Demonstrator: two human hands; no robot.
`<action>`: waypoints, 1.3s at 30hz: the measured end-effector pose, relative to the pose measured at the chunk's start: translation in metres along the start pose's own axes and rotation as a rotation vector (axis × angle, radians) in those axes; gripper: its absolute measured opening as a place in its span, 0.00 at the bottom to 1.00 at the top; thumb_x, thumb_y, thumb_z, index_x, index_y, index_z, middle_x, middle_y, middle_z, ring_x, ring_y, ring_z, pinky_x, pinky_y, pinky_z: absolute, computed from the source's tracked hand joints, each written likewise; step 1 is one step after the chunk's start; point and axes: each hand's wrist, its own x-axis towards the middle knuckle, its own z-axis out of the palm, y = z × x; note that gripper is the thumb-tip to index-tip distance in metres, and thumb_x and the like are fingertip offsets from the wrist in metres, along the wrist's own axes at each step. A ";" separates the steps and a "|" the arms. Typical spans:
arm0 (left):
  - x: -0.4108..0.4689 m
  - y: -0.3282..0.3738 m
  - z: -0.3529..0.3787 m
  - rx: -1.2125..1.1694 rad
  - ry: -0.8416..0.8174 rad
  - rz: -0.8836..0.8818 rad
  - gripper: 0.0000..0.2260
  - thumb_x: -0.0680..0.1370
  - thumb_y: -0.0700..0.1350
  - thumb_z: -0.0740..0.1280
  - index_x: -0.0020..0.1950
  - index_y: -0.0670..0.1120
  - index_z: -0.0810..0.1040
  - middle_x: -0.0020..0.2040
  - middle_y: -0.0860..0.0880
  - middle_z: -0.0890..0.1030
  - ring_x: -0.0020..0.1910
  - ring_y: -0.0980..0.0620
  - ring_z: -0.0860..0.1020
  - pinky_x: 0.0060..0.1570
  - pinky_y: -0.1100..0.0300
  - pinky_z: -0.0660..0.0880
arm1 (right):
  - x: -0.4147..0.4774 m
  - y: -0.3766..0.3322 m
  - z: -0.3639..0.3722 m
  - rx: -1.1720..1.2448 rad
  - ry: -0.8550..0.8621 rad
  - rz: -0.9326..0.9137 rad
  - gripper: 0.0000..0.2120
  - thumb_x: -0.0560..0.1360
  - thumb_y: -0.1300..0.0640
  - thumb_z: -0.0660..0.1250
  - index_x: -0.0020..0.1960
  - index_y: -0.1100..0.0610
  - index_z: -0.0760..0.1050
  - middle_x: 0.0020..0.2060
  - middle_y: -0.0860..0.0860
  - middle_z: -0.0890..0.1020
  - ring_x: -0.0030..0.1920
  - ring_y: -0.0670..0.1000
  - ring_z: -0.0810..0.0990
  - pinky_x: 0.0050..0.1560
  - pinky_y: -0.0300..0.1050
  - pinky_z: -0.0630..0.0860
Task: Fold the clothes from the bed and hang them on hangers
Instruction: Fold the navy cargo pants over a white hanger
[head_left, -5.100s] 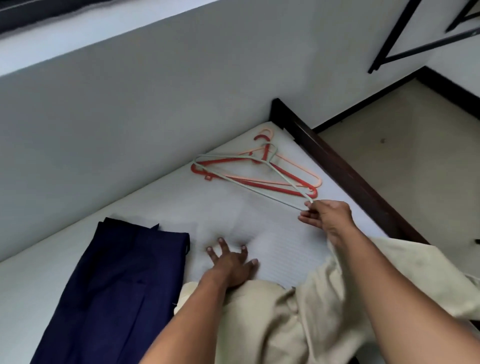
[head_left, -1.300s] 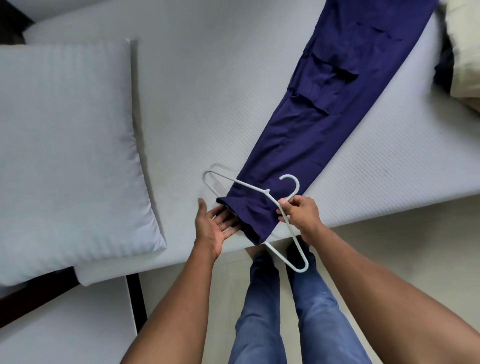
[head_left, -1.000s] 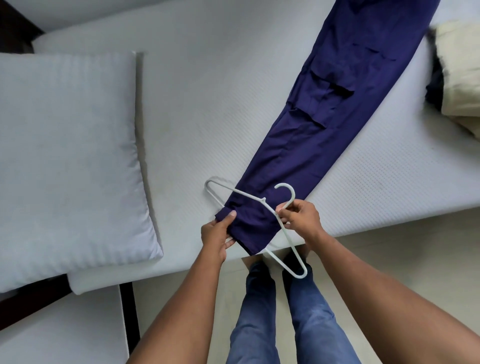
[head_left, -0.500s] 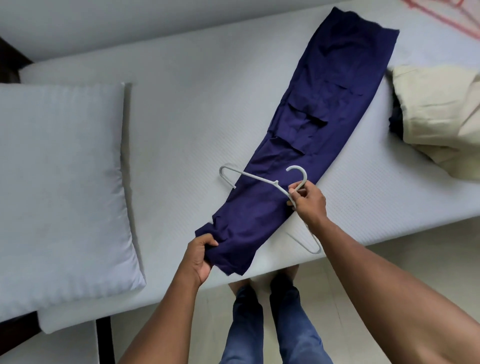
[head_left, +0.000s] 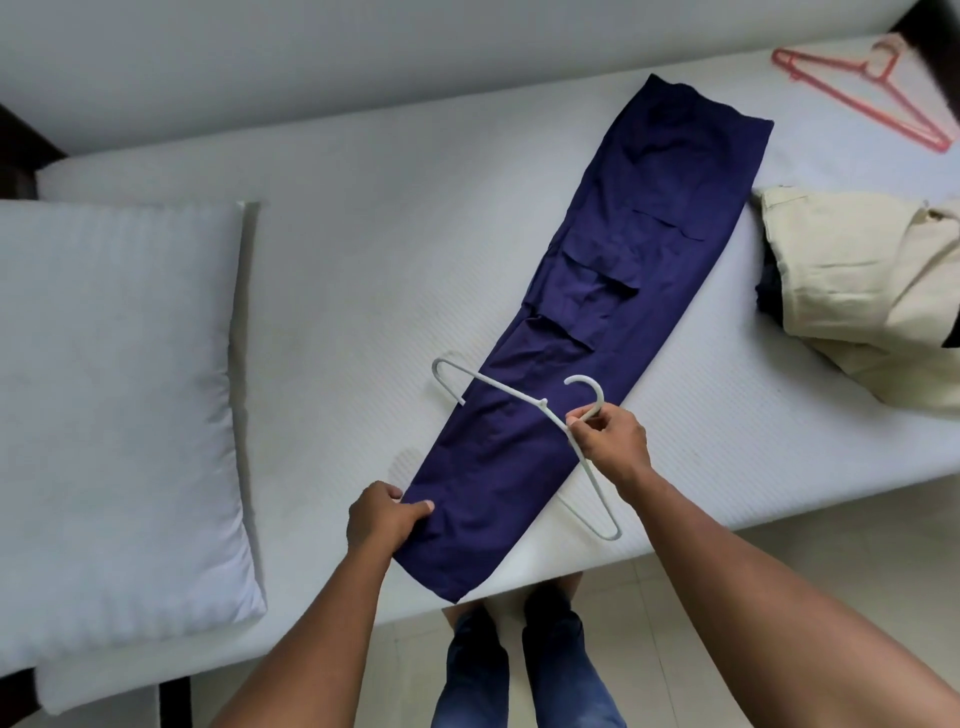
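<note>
Navy blue trousers (head_left: 613, 312), folded lengthwise, lie diagonally across the white bed (head_left: 363, 249). A white plastic hanger (head_left: 540, 402) sits around the leg end, its top bar crossing over the fabric. My right hand (head_left: 610, 441) pinches the hanger at the base of its hook. My left hand (head_left: 384, 517) grips the hem edge of the trousers near the bed's front edge, thumb on top of the cloth. The hanger's lower bar is hidden under the cloth.
A white pillow (head_left: 114, 415) fills the left of the bed. A crumpled beige garment (head_left: 857, 296) lies at the right, and red hangers (head_left: 862, 88) rest at the far right corner. The wall runs along the back; my legs stand on the tiled floor below.
My left hand took hold of the trouser hem and drew it through the hanger toward the bed's front edge. The hanger now sits farther up the leg. The cloth lies flatter.
</note>
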 end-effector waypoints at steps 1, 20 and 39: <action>-0.002 0.006 -0.001 0.073 -0.029 0.023 0.17 0.72 0.51 0.79 0.52 0.44 0.79 0.48 0.50 0.81 0.50 0.46 0.80 0.48 0.56 0.76 | 0.001 -0.001 -0.001 0.001 -0.011 0.004 0.02 0.76 0.54 0.74 0.44 0.49 0.84 0.41 0.46 0.87 0.47 0.49 0.86 0.56 0.57 0.83; 0.010 0.053 -0.001 0.344 -0.111 0.198 0.12 0.77 0.53 0.73 0.51 0.47 0.76 0.49 0.50 0.80 0.49 0.47 0.77 0.46 0.57 0.70 | 0.022 -0.029 -0.014 -0.123 -0.092 -0.052 0.03 0.78 0.55 0.73 0.45 0.50 0.84 0.41 0.45 0.85 0.44 0.44 0.82 0.42 0.35 0.73; -0.004 0.042 -0.009 -0.245 -0.265 0.038 0.10 0.81 0.43 0.70 0.62 0.45 0.78 0.56 0.44 0.84 0.49 0.46 0.84 0.42 0.55 0.81 | -0.005 -0.033 0.000 -0.044 -0.183 -0.134 0.04 0.77 0.53 0.74 0.44 0.48 0.86 0.40 0.45 0.86 0.43 0.44 0.84 0.46 0.37 0.78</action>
